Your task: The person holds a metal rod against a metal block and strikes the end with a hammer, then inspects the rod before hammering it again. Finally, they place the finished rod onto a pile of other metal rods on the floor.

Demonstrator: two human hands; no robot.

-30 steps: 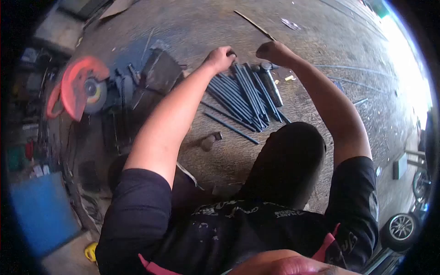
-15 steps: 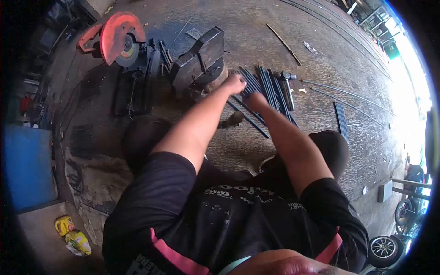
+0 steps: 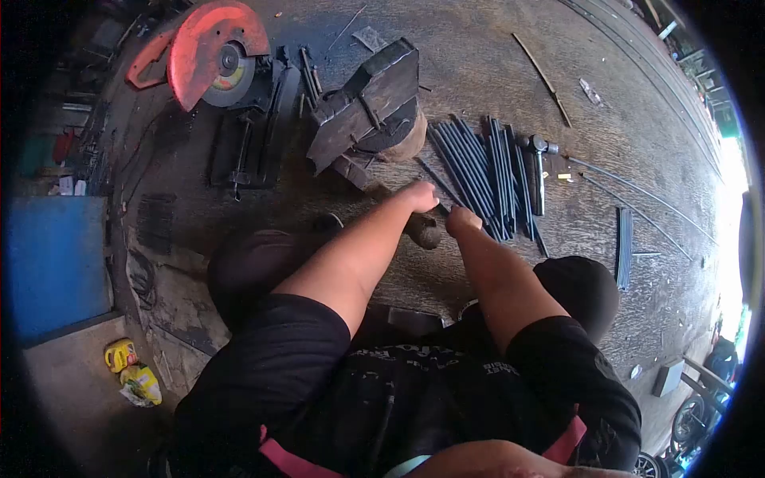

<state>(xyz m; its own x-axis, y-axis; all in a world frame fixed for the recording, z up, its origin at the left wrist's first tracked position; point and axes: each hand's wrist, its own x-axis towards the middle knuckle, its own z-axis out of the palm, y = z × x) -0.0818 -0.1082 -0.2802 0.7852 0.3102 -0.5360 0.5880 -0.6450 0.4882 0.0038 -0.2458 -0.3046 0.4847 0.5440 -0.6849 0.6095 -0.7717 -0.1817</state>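
Note:
My left hand (image 3: 422,197) is closed in front of the metal block. Just to its right and slightly nearer to me, my right hand (image 3: 464,222) is closed too. A short stretch of dark metal rod (image 3: 443,209) shows between the two fists; the fingers hide the rest of it. Another rod (image 3: 434,177) lies slanted on the ground just beyond my hands. To the right is a spread of several similar rods (image 3: 470,171), side by side. A hammer (image 3: 539,171) rests along their right edge. Below my left hand sits a brown rounded object (image 3: 424,233).
A heavy dark metal block (image 3: 374,99) stands on a wooden stump (image 3: 405,143) ahead. At the left is a red-guarded cut-off saw (image 3: 219,52). Long rods (image 3: 645,199) stretch over the ground at the right, near a small bundle of bars (image 3: 623,248).
Both hands have drawn back toward my body, and the right has come away from the spread of rods. The view has shifted, so the rods show more fully.

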